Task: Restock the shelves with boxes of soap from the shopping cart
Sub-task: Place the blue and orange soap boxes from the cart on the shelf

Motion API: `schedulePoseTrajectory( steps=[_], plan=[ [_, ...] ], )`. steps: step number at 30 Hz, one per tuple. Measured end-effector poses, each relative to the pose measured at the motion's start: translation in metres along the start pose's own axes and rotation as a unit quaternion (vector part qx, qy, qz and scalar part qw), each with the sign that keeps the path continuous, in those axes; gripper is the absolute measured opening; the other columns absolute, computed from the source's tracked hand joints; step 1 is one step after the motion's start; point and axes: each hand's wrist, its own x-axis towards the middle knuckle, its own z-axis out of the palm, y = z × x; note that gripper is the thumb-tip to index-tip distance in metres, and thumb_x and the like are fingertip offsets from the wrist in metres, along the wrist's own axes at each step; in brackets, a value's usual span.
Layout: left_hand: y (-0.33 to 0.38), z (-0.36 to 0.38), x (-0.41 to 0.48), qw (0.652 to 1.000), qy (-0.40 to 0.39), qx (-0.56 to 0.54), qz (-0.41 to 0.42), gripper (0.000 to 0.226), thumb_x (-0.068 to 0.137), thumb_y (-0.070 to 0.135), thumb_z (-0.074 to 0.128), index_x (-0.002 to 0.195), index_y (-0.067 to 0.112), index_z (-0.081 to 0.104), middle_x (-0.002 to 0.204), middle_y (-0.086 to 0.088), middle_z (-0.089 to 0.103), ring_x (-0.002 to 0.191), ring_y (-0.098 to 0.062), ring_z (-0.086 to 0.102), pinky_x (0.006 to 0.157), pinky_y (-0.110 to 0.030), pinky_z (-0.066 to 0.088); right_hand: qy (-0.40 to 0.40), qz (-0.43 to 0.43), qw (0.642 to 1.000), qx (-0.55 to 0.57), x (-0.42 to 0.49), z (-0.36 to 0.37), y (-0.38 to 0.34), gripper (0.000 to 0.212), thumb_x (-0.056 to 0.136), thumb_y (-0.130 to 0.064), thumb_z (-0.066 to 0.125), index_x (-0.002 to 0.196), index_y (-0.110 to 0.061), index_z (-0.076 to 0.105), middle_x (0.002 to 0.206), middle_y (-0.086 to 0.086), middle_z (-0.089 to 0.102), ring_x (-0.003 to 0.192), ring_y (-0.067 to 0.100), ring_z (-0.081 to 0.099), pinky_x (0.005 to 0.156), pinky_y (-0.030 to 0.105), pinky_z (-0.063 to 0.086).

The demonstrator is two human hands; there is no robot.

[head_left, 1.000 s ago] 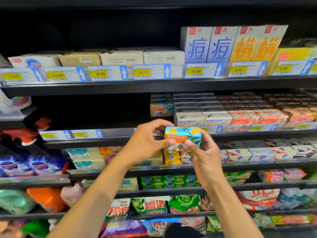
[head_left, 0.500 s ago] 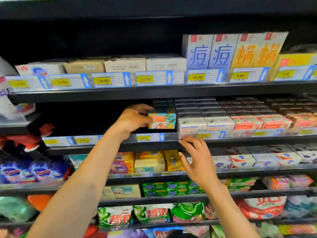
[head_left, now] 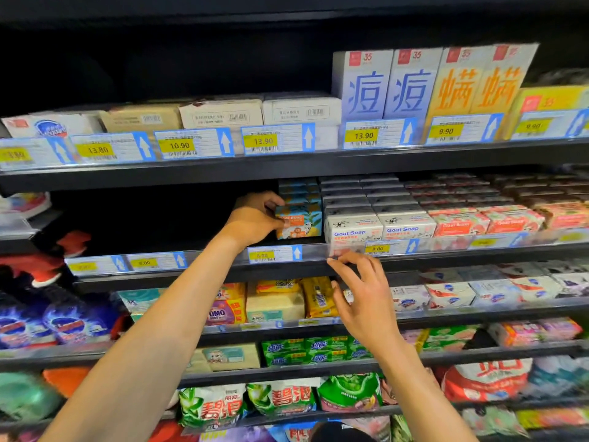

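Soap box (head_left: 299,222) in left hand (head_left: 255,218) sits beside white Goat Soap boxes (head_left: 353,229).

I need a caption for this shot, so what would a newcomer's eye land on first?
Two bare arms reach up the middle: the left hand grips an orange and blue Goat Soap box on the second shelf, beside white Goat Soap boxes, while the right hand hovers open just below that shelf's front edge. Up right, tall boxes with big blue and orange characters stand on the top shelf.
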Motion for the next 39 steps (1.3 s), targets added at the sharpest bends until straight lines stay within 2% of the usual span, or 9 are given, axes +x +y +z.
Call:
schedulePoseTrajectory(
  steps=[5, 9, 15, 18, 21, 24, 29, 34, 39],
  plan=[
    [0.000, 0.002, 0.004, 0.998, 0.000, 0.058, 0.023, 0.042, 0.078, 0.020, 0.086, 0.115, 0.022, 0.067, 0.110, 0.005, 0.065, 0.099, -0.012, 0.063, 0.090, -0.029, 0.054, 0.005, 0.003, 1.000, -0.010, -0.002, 0.002, 0.001, 0.044, 0.090, -0.012, 0.070, 0.133, -0.016, 0.065, 0.131, 0.002, 0.059, 0.126, 0.028, 0.051, 0.103, 0.044, 0.048],
    [-0.003, 0.002, 0.008, 0.996, 0.007, 0.082, 0.027, 0.037, 0.075, 0.026, 0.088, 0.104, 0.033, 0.065, 0.121, 0.003, 0.065, 0.104, -0.016, 0.065, 0.091, -0.038, 0.058, 0.007, 0.003, 1.000, -0.010, -0.002, 0.003, 0.001, 0.044, 0.089, -0.011, 0.069, 0.133, -0.016, 0.066, 0.131, 0.002, 0.059, 0.126, 0.028, 0.051, 0.103, 0.044, 0.048],
    [0.000, 0.004, 0.012, 0.996, 0.005, 0.081, 0.042, 0.041, 0.077, 0.016, 0.086, 0.111, 0.024, 0.064, 0.119, 0.002, 0.067, 0.106, -0.015, 0.065, 0.095, -0.037, 0.056, 0.007, -0.002, 1.000, -0.008, 0.000, 0.002, 0.002, 0.042, 0.089, -0.010, 0.068, 0.131, -0.016, 0.067, 0.130, 0.002, 0.060, 0.124, 0.027, 0.051, 0.103, 0.044, 0.049],
    [-0.002, 0.004, 0.012, 0.994, -0.006, 0.101, 0.041, 0.041, 0.080, 0.021, 0.084, 0.115, 0.025, 0.062, 0.122, 0.004, 0.066, 0.110, -0.014, 0.063, 0.096, -0.036, 0.055, 0.005, 0.006, 1.000, -0.025, -0.001, 0.004, 0.000, 0.042, 0.089, -0.011, 0.068, 0.131, -0.016, 0.066, 0.130, 0.001, 0.060, 0.123, 0.027, 0.052, 0.101, 0.043, 0.050],
    [-0.002, -0.002, 0.002, 0.990, -0.015, 0.137, 0.038, 0.042, 0.085, 0.038, 0.077, 0.122, 0.034, 0.058, 0.131, 0.006, 0.060, 0.118, -0.016, 0.058, 0.096, -0.039, 0.054, -0.021, -0.006, 0.998, -0.058, 0.000, -0.002, -0.005, 0.044, 0.089, -0.014, 0.067, 0.133, -0.016, 0.063, 0.131, 0.002, 0.058, 0.122, 0.027, 0.053, 0.102, 0.042, 0.050],
    [0.006, -0.010, -0.022, 0.987, 0.014, 0.157, 0.029, 0.041, 0.092, 0.047, 0.066, 0.130, 0.037, 0.054, 0.137, 0.006, 0.054, 0.119, -0.019, 0.056, 0.093, -0.039, 0.054, -0.067, -0.011, 0.993, -0.094, 0.001, -0.016, -0.013, 0.046, 0.092, -0.022, 0.066, 0.137, -0.016, 0.058, 0.135, 0.002, 0.055, 0.124, 0.027, 0.051, 0.106, 0.042, 0.048],
    [0.022, -0.015, -0.101, 0.975, 0.060, 0.171, 0.130, 0.046, 0.092, 0.032, 0.067, 0.135, 0.026, 0.055, 0.136, 0.005, 0.053, 0.126, -0.018, 0.049, 0.101, -0.038, 0.051, -0.133, 0.024, 0.984, -0.118, -0.010, -0.055, -0.037, 0.051, 0.094, -0.038, 0.051, 0.140, -0.017, 0.053, 0.140, 0.002, 0.053, 0.132, 0.025, 0.047, 0.113, 0.043, 0.044],
    [0.022, 0.003, -0.179, 0.969, 0.002, 0.188, 0.163, 0.052, 0.090, 0.034, 0.067, 0.139, 0.023, 0.053, 0.144, 0.006, 0.049, 0.135, -0.015, 0.045, 0.112, -0.040, 0.043, -0.166, 0.094, 0.971, -0.146, -0.046, -0.099, -0.060, 0.058, 0.094, -0.045, 0.053, 0.146, -0.022, 0.046, 0.144, -0.001, 0.051, 0.137, 0.023, 0.044, 0.117, 0.042, 0.041],
    [0.031, 0.043, -0.232, 0.963, -0.073, 0.196, 0.170, 0.058, 0.094, 0.047, 0.058, 0.147, 0.027, 0.046, 0.152, 0.007, 0.043, 0.143, -0.015, 0.038, 0.119, -0.039, 0.034, -0.168, 0.164, 0.957, -0.171, -0.098, -0.144, -0.068, 0.061, 0.092, -0.051, 0.052, 0.145, -0.020, 0.051, 0.143, 0.000, 0.053, 0.135, 0.024, 0.047, 0.115, 0.041, 0.043]
  ],
)
